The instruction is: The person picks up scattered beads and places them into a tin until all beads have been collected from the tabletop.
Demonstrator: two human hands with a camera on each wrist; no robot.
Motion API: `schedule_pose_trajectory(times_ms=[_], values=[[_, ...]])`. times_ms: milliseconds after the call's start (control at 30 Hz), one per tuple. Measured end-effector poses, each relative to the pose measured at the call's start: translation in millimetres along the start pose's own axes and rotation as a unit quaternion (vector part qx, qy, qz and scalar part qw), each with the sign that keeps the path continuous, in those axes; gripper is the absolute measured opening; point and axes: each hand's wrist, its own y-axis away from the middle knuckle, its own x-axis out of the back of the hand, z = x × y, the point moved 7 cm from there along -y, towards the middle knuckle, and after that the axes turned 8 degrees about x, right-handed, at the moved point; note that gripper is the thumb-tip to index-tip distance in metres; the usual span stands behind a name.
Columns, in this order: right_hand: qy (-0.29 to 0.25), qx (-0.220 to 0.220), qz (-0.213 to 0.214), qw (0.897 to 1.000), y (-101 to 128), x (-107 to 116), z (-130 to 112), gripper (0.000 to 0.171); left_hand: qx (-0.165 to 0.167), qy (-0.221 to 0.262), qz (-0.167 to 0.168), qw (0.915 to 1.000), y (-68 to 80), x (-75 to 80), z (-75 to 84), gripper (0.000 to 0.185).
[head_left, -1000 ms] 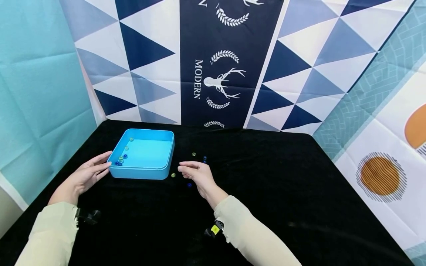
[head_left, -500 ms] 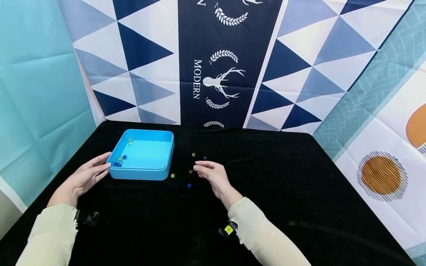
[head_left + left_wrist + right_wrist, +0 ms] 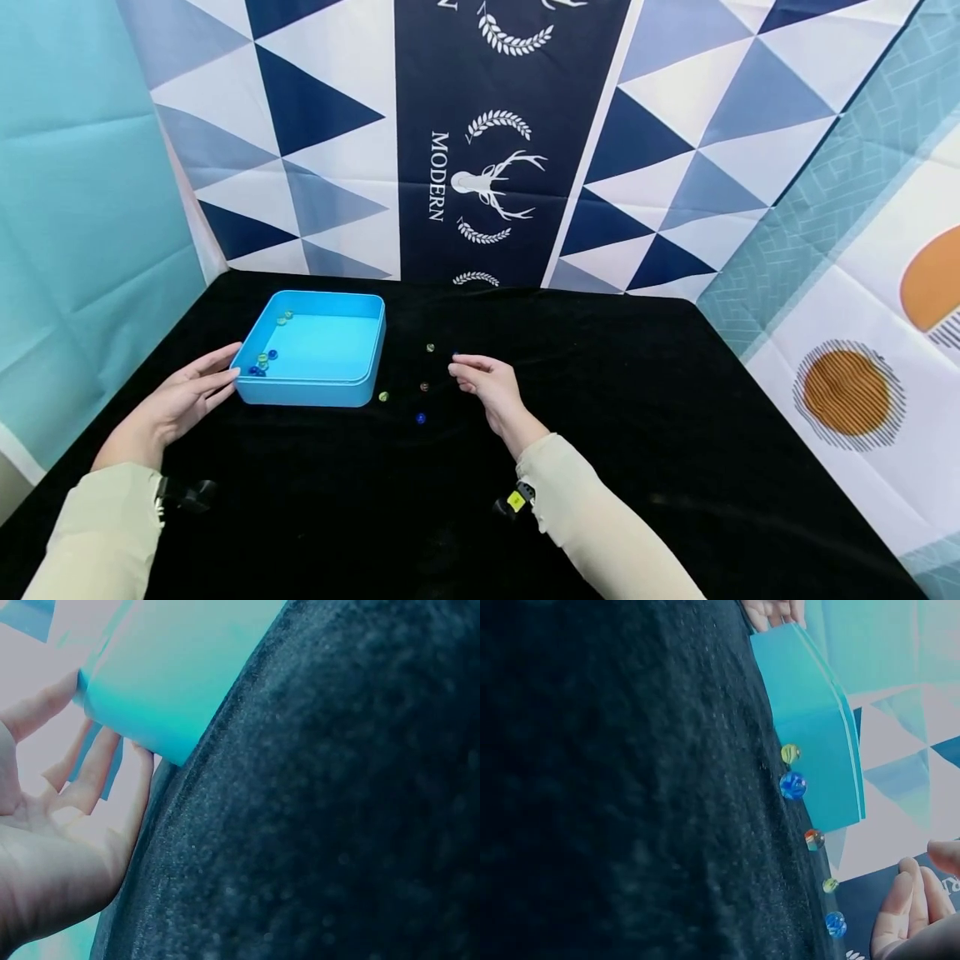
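Note:
My left hand (image 3: 180, 404) rests against the near left corner of a square light-blue open box (image 3: 309, 393), its fingertips touching the outer wall (image 3: 161, 705). Inside the box lie several blue and yellow-green glass marbles (image 3: 272, 355). To the box's right, my right hand (image 3: 491, 392) hovers over the cloth with thumb and fingers slightly apart and nothing seen between them. Its fingertips are nearest a blue marble (image 3: 835, 924), partly hidden in the head view. Also on the cloth are another blue marble (image 3: 421, 418), a reddish marble (image 3: 424, 387), and two yellow-green marbles (image 3: 384, 397).
A black cloth (image 3: 360, 500) covers the table. Patterned fabric (image 3: 330, 125) hangs behind the table's back edge, with teal fabric (image 3: 82, 183) at the left and printed fabric (image 3: 855, 450) at the right.
My right hand has moved right from beside the box to the farther blue marble, uncovering the reddish marble. A yellow-green marble in the box has rolled toward the back. The left hand stays at the box.

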Motion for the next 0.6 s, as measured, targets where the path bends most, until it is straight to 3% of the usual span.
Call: schedule_pose_trajectory(times_ms=[600], values=[[0.020, -0.013, 0.082, 0.996, -36.9, 2.9, 15.6, 0.029, 0.002, 0.010, -0.002, 0.9999, 0.4, 0.7, 0.4, 0.036]])
